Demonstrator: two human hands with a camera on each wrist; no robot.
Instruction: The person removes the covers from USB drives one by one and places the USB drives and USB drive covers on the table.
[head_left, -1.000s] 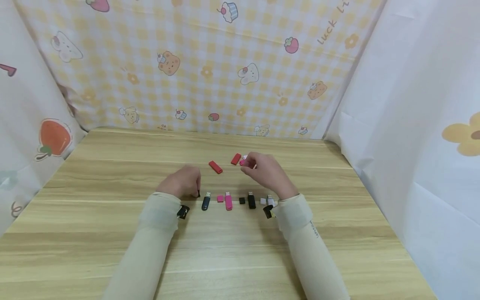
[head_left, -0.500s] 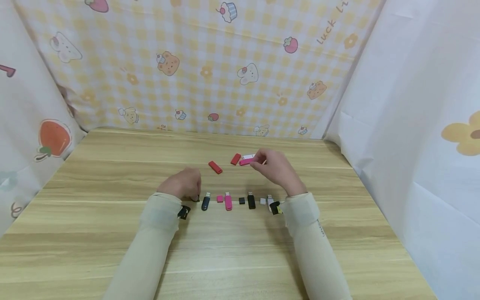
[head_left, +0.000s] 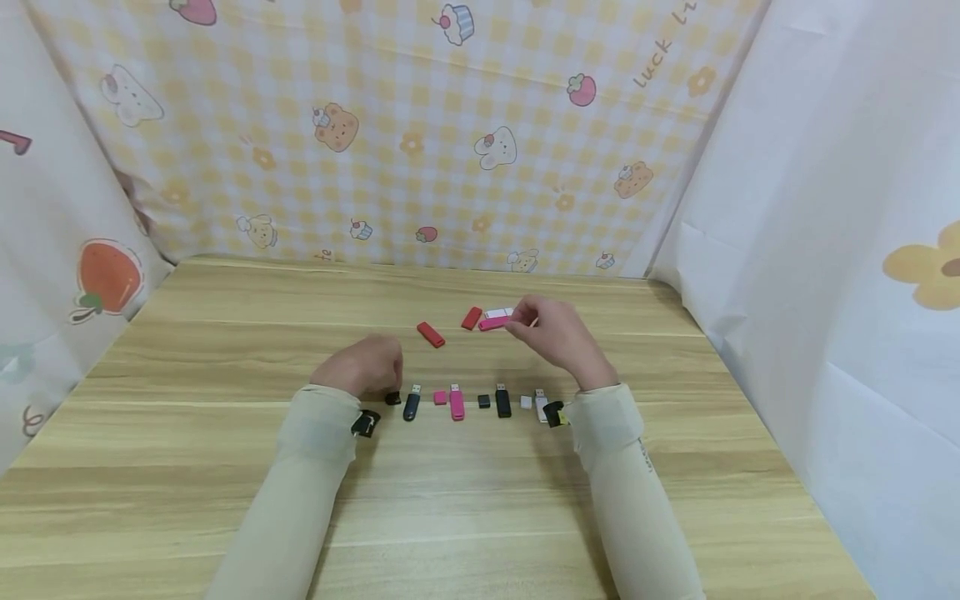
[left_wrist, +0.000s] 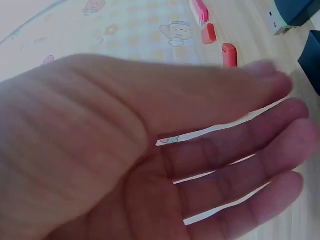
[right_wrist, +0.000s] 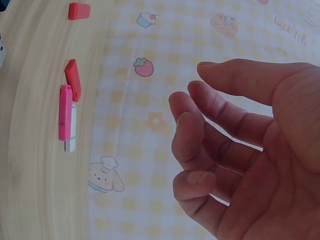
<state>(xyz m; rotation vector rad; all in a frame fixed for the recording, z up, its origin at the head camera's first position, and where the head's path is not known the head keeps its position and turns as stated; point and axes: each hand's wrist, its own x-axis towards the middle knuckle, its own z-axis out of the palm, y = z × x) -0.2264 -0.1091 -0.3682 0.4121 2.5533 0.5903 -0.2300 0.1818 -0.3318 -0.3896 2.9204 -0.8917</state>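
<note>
My left hand [head_left: 362,367] is just above a small black cap [head_left: 393,398] on the table; in the left wrist view its fingers lie nearly straight with nothing between them, and the cap [left_wrist: 312,60] sits past the fingertips. A dark blue USB stick [head_left: 412,403] with its plug bare lies right of that cap. My right hand [head_left: 553,333] hovers near a capped pink USB stick [head_left: 495,323] and a white USB stick [head_left: 497,313] that lie side by side. In the right wrist view this hand's fingers [right_wrist: 220,105] are loosely bent, holding nothing, apart from the pink stick [right_wrist: 65,112].
Two red USB sticks, one farther left [head_left: 431,334] and one nearer the pink stick [head_left: 472,318], lie at the back. In the front row are uncapped pink [head_left: 457,404], black [head_left: 503,402] and white [head_left: 541,407] sticks, each with its cap on its left. A patterned curtain [head_left: 412,183] hangs behind.
The pink stick, at first mostly hidden at my right hand, now lies by the white one as that hand has drawn back right. The black cap, earlier at my left fingertips, rests on the table.
</note>
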